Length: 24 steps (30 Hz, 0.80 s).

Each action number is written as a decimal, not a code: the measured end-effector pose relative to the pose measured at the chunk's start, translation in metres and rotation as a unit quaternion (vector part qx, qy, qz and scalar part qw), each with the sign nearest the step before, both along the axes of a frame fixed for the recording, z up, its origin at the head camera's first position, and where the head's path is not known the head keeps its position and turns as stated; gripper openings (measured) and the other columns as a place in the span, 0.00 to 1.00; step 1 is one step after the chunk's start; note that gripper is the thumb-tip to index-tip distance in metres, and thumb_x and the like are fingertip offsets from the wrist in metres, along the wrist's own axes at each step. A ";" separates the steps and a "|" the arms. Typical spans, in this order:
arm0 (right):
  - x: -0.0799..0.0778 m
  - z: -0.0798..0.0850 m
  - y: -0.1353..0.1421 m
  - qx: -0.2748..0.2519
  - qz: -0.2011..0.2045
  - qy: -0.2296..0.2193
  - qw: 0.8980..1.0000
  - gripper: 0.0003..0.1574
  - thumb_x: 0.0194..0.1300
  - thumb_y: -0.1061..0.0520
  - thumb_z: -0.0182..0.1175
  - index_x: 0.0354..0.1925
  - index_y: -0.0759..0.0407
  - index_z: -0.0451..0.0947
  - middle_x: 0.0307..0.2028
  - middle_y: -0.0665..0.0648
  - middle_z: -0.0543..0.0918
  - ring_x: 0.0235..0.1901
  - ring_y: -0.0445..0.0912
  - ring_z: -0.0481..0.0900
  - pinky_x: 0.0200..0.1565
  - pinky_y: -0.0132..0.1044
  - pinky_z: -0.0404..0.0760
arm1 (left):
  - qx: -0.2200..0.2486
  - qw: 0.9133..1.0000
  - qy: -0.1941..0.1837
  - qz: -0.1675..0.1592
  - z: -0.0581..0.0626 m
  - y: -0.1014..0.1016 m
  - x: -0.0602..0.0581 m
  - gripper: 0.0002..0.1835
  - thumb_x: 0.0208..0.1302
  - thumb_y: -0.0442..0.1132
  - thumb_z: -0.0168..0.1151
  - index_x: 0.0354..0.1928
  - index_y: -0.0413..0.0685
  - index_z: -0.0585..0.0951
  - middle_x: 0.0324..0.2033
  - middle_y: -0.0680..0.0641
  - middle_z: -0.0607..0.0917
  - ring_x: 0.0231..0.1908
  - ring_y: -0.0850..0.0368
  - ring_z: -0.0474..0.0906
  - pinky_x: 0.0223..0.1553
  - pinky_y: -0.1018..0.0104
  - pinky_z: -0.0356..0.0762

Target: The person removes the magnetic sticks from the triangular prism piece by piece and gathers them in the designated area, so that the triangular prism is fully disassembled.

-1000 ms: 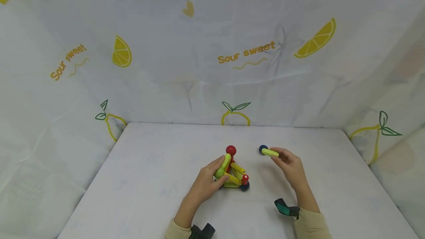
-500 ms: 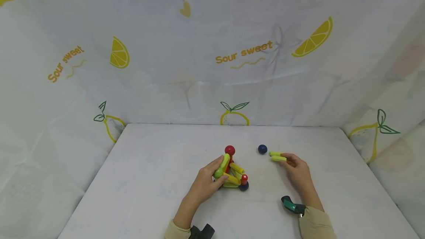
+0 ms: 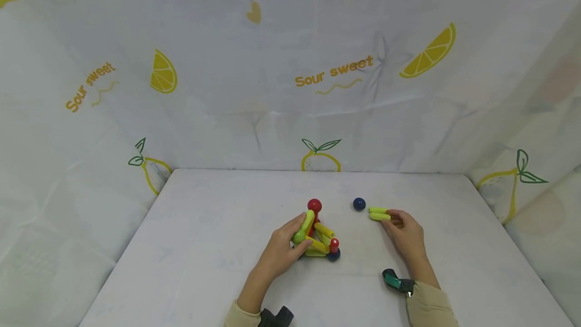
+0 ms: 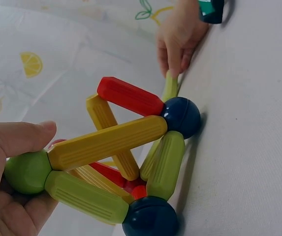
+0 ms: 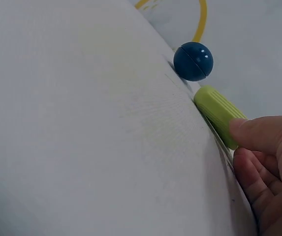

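Left hand (image 3: 282, 254) is curled round the green ball (image 4: 28, 172) of the rod frame (image 3: 317, 245), which sits on the tabletop (image 3: 218, 226); right hand (image 3: 407, 236) is pinching a green rod (image 5: 218, 110) near the loose blue ball (image 3: 359, 204), second green rod (image 3: 376, 210) just beside it. I'd brace the frame gently so no joints pop; pinch one rod's end, tip free.

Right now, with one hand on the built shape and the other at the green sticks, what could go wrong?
The blue ball sits loose on the table, just past the green sticks; a nudge might set it rolling.
The right hand has both sticks side by side at its fingertips, so one could slip.
The left hand holds the shape around one corner ball; a hard tug there might pull a joint apart.
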State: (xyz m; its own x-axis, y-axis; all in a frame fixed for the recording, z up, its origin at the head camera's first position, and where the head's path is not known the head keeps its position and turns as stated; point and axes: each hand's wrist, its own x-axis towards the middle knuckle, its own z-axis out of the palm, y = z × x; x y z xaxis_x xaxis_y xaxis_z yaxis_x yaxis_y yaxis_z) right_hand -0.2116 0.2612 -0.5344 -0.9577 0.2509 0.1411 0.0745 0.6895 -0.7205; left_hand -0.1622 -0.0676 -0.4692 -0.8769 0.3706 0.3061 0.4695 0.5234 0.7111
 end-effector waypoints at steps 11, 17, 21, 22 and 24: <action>-0.002 0.002 -0.003 -0.006 -0.026 -0.010 1.000 0.24 0.63 0.58 0.59 0.56 0.67 0.72 0.46 0.64 0.79 0.44 0.53 0.78 0.45 0.44 0.79 | 0.001 1.000 0.004 0.001 -0.001 -0.001 0.000 0.34 0.63 0.45 0.62 0.68 0.41 0.65 0.64 0.42 0.71 0.63 0.49 0.69 0.60 0.58 0.72; -0.002 0.004 -0.003 -0.032 -0.058 -0.005 0.998 0.25 0.64 0.59 0.57 0.58 0.66 0.71 0.51 0.66 0.78 0.48 0.56 0.77 0.51 0.49 0.78 | 0.000 1.000 0.006 0.002 0.000 -0.001 -0.001 0.34 0.62 0.44 0.63 0.68 0.40 0.65 0.64 0.42 0.71 0.63 0.50 0.69 0.60 0.59 0.72; 0.001 0.009 -0.004 -0.048 -0.050 0.005 0.998 0.25 0.65 0.59 0.55 0.59 0.64 0.70 0.55 0.65 0.77 0.53 0.57 0.76 0.55 0.51 0.76 | -0.004 1.000 0.008 0.001 -0.002 -0.001 -0.001 0.34 0.63 0.45 0.63 0.68 0.39 0.65 0.64 0.42 0.72 0.63 0.49 0.70 0.60 0.58 0.72; 0.001 0.011 -0.005 -0.049 -0.043 0.006 0.998 0.25 0.66 0.58 0.55 0.60 0.64 0.70 0.55 0.65 0.76 0.54 0.57 0.75 0.56 0.51 0.76 | -0.004 1.000 0.009 0.000 -0.002 -0.001 -0.001 0.34 0.63 0.45 0.62 0.67 0.39 0.65 0.64 0.42 0.72 0.63 0.49 0.70 0.60 0.58 0.72; 0.003 0.016 -0.007 -0.047 -0.026 0.011 0.999 0.25 0.66 0.58 0.55 0.60 0.63 0.69 0.56 0.65 0.76 0.56 0.57 0.74 0.58 0.51 0.75 | -0.005 1.000 0.008 0.000 -0.002 -0.001 -0.001 0.34 0.63 0.45 0.62 0.68 0.39 0.65 0.64 0.42 0.72 0.63 0.49 0.70 0.60 0.58 0.72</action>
